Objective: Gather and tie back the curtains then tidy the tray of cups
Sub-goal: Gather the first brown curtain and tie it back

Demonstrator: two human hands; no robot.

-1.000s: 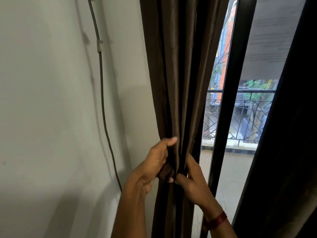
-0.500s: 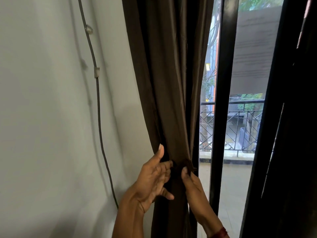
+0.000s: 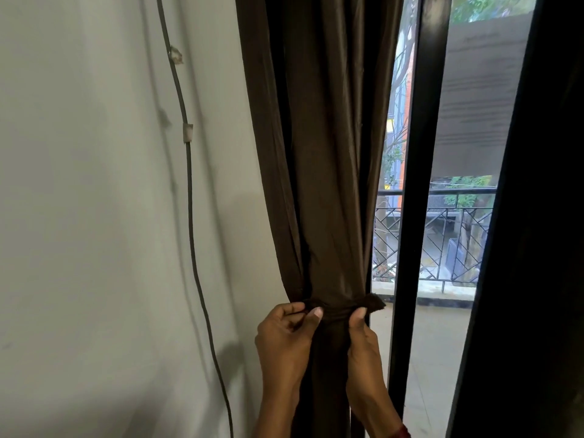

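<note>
A dark brown curtain (image 3: pixel 325 153) hangs gathered into a bunch beside the window frame. A matching brown tie-back band (image 3: pixel 335 306) is wrapped around the bunch low down, its free end sticking out to the right. My left hand (image 3: pixel 286 336) pinches the band's left end between thumb and fingers. My right hand (image 3: pixel 363 343) grips the band and the curtain's right edge with the thumb on top. No tray or cups are in view.
A pale wall with a grey cable (image 3: pixel 189 191) clipped to it runs down the left. A black window frame post (image 3: pixel 417 184) stands right of the curtain, with a balcony railing (image 3: pixel 442 248) outside. A second dark curtain (image 3: pixel 534 248) fills the right edge.
Both hands moved from bunching the folds to holding the band's two ends. The band now lies wrapped around the gathered curtain. The view tilted slightly.
</note>
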